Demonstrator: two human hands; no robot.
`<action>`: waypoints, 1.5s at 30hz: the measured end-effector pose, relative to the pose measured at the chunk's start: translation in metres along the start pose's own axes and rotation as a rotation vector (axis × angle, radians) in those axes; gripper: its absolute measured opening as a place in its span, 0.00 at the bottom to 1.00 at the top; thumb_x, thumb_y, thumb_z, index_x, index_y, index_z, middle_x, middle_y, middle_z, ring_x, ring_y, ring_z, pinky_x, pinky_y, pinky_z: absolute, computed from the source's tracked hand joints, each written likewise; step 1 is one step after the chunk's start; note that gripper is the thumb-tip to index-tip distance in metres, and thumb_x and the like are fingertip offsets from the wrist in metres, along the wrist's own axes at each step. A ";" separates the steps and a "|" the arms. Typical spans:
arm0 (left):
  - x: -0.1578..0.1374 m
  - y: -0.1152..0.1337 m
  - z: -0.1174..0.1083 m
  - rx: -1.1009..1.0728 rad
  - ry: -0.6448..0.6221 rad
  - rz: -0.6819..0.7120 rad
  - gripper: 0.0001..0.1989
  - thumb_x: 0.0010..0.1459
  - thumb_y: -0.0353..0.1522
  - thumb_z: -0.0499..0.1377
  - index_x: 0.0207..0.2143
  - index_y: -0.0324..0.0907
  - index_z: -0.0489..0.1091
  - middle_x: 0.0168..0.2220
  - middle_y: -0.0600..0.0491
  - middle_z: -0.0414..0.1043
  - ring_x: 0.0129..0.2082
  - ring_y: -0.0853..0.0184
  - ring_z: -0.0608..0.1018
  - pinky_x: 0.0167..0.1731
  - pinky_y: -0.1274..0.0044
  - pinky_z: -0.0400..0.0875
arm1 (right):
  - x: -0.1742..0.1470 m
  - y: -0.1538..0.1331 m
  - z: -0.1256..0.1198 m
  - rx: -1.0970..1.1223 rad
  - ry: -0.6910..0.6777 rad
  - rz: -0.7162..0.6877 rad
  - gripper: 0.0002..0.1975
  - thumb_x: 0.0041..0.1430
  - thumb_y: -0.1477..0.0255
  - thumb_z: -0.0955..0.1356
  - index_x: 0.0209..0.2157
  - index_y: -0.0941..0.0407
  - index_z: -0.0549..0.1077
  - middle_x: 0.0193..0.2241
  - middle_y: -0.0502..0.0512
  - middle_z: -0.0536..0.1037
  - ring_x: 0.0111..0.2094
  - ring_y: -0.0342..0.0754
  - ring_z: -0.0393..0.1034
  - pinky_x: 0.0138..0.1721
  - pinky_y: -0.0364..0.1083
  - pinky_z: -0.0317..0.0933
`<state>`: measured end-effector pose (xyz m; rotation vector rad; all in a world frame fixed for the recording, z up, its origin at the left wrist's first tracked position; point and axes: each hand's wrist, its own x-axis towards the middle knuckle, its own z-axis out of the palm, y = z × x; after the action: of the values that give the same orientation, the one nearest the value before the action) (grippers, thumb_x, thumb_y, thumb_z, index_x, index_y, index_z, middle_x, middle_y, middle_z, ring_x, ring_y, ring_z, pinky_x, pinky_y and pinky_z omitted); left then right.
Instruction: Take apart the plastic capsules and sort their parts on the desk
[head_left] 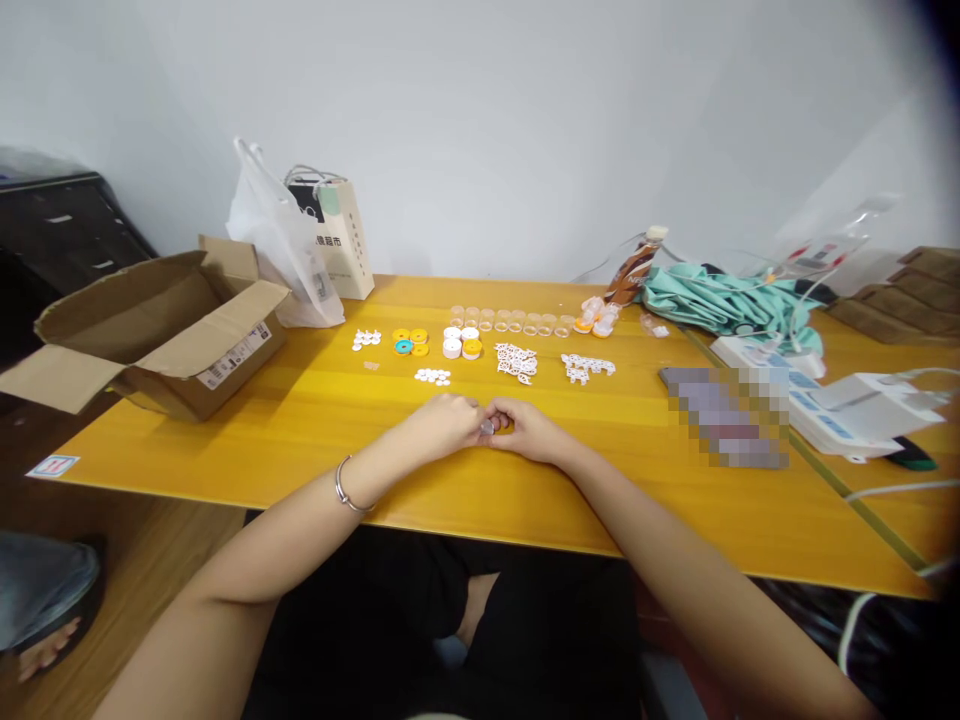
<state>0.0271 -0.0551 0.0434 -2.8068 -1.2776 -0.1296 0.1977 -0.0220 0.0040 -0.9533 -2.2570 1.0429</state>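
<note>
My left hand (450, 424) and my right hand (529, 432) meet above the table, fingers closed round a small clear plastic piece (487, 427). Fingers hide much of it, so its exact kind does not show. Beyond my hands lie flat white discs (433, 377), white knobbed pieces (367, 340), yellow and teal round caps (410, 342), and white and yellow round lids (461, 342). White openwork plastic pieces (516, 362) and a second group of white pieces (589, 368) are farther right. Behind them stands a row of clear plastic cups (514, 321).
An open cardboard box (217, 350), a white plastic bag (281, 250) and a paper bag (346, 245) stand left. Orange-and-clear pieces (598, 317), a drink bottle (636, 268), green cloth (727, 300), a blurred-out flat object (724, 415) and a power strip (810, 400) are right.
</note>
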 end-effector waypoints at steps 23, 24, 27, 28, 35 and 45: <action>-0.014 -0.122 0.022 0.137 0.290 0.113 0.12 0.62 0.31 0.47 0.34 0.38 0.69 0.33 0.48 0.70 0.34 0.68 0.71 0.36 0.77 0.63 | 0.000 -0.001 -0.002 0.021 0.002 0.046 0.15 0.44 0.63 0.71 0.32 0.58 0.70 0.24 0.47 0.67 0.25 0.40 0.58 0.27 0.41 0.54; -0.012 -0.122 0.025 0.155 0.286 0.121 0.13 0.62 0.32 0.46 0.34 0.38 0.69 0.33 0.48 0.70 0.34 0.68 0.71 0.36 0.77 0.63 | 0.000 -0.001 -0.002 0.019 0.000 0.045 0.15 0.44 0.63 0.71 0.32 0.58 0.70 0.24 0.47 0.67 0.25 0.40 0.58 0.27 0.41 0.54; -0.008 -0.121 0.032 0.198 0.286 0.129 0.14 0.63 0.32 0.46 0.34 0.39 0.70 0.33 0.49 0.69 0.34 0.68 0.71 0.36 0.77 0.62 | 0.000 0.001 -0.002 0.014 -0.003 0.041 0.15 0.44 0.64 0.71 0.33 0.57 0.71 0.24 0.47 0.67 0.25 0.40 0.58 0.27 0.41 0.54; -0.008 -0.121 0.033 0.206 0.290 0.133 0.14 0.63 0.32 0.46 0.35 0.39 0.70 0.33 0.49 0.69 0.34 0.68 0.71 0.37 0.77 0.62 | 0.001 0.001 -0.002 0.013 -0.003 0.041 0.15 0.44 0.63 0.71 0.33 0.57 0.71 0.24 0.47 0.67 0.25 0.40 0.58 0.27 0.41 0.54; -0.011 -0.119 0.031 0.160 0.334 0.144 0.15 0.64 0.32 0.45 0.36 0.40 0.71 0.33 0.48 0.72 0.35 0.67 0.71 0.37 0.75 0.62 | 0.000 0.001 -0.002 0.006 -0.010 0.042 0.15 0.44 0.63 0.71 0.33 0.57 0.71 0.24 0.47 0.67 0.25 0.40 0.58 0.27 0.41 0.53; 0.000 -0.041 0.006 -0.292 0.194 0.342 0.11 0.61 0.35 0.51 0.39 0.40 0.71 0.36 0.48 0.71 0.37 0.68 0.72 0.39 0.77 0.64 | 0.002 0.000 -0.002 0.034 0.021 0.040 0.17 0.39 0.61 0.73 0.27 0.57 0.69 0.20 0.44 0.61 0.22 0.39 0.54 0.24 0.40 0.50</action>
<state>-0.0040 -0.0276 0.0377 -3.1061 -0.7795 -0.5969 0.1975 -0.0193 0.0049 -0.9948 -2.2048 1.0801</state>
